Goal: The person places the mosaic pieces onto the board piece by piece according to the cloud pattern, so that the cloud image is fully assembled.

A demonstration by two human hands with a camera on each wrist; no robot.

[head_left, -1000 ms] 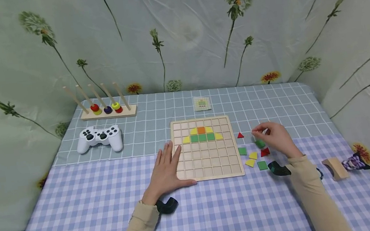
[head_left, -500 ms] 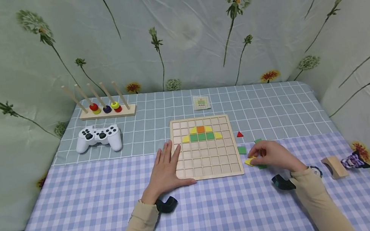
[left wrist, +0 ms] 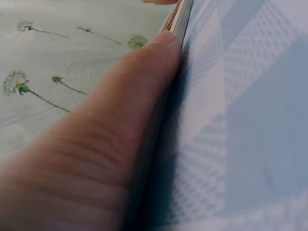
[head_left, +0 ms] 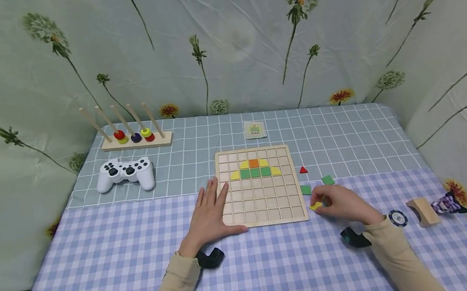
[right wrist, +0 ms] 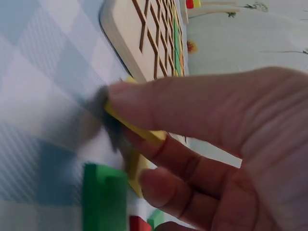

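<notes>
My left hand [head_left: 209, 215] rests with spread fingers along the left and near edges of the wooden grid board [head_left: 262, 204]. Yellow, orange and green tiles fill some cells near its far side. Just right of the board's near corner, my right hand [head_left: 341, 203] pinches a yellow tile [head_left: 316, 206] between thumb and fingers. The right wrist view shows this tile tilted above the cloth, with a second yellow tile [right wrist: 137, 175], a green tile [right wrist: 103, 197] and a red piece [right wrist: 138, 224] under the hand. Nearby lie green tiles [head_left: 328, 180] and a red triangle [head_left: 303, 169].
Behind the board lies a small pattern card [head_left: 255, 129]. A white game controller [head_left: 126, 174] and a peg stand with coloured beads [head_left: 137, 142] are at the left. At the right are a poker chip [head_left: 398, 218], a wooden arch block [head_left: 423, 212] and a purple patterned item [head_left: 445, 205].
My right hand has come nearer and slightly left, from beside the far green tile to the yellow tiles, and now pinches one. The left hand has stayed on the board.
</notes>
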